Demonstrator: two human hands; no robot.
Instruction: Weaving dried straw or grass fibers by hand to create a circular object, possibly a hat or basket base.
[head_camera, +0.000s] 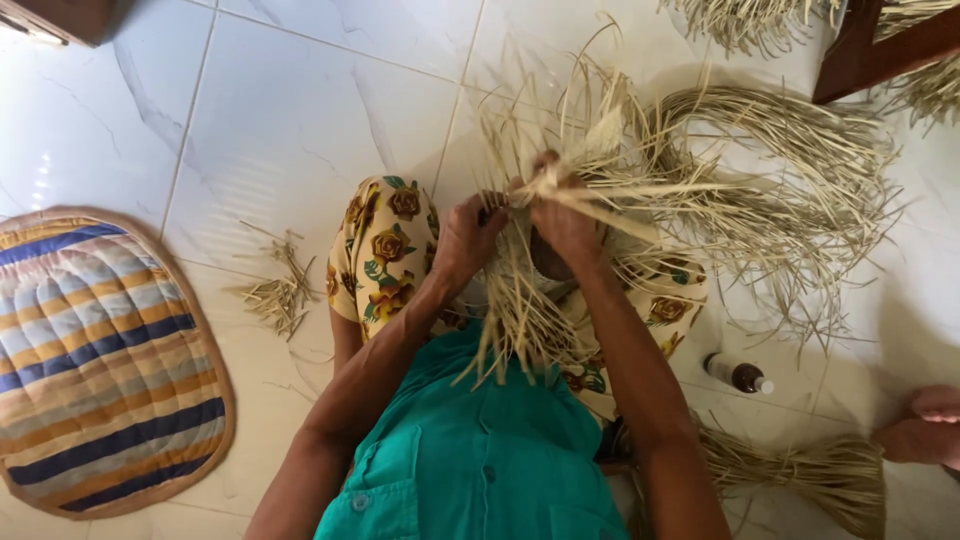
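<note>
I sit on a white tiled floor with a tangle of pale dried straw strips (600, 170) in my lap, over yellow flowered cloth (385, 250). My left hand (468, 240) pinches strands at the left side of the woven bunch. My right hand (562, 215) grips strands right beside it, the two hands almost touching. Loose strip ends hang down between my forearms toward my teal shirt (480, 450). Long strips fan out to the right across the tiles.
A striped quilted mat (95, 360) lies at the left. Cut straw scraps (280, 290) sit on the tiles near my knee. A small brown bottle (740, 375) lies at the right, a straw bundle (830, 475) below it, another person's foot (925, 425) at the edge.
</note>
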